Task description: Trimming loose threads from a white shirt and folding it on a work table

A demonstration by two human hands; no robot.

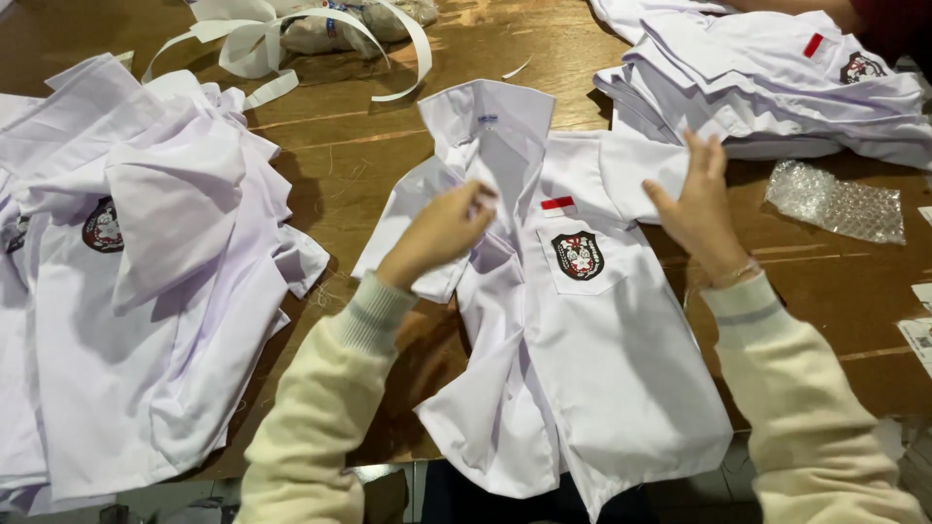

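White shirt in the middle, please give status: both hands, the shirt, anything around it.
Left hand pinching front placket. Right hand at sleeve. White shirt flat on wooden table, unbuttoned. Shirt piles left and right.

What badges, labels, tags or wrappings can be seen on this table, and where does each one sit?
Round dark badge with red and white: chest pocket of the white shirt lying in the middle.
Small red and white strip label: just above that pocket.
Small neck tag, pale with blue: inside the same shirt's collar.
Matching round badge: shirt pile on the left.
Clear bubble wrap piece: table, right side.
White printed paper slips: far right edge.
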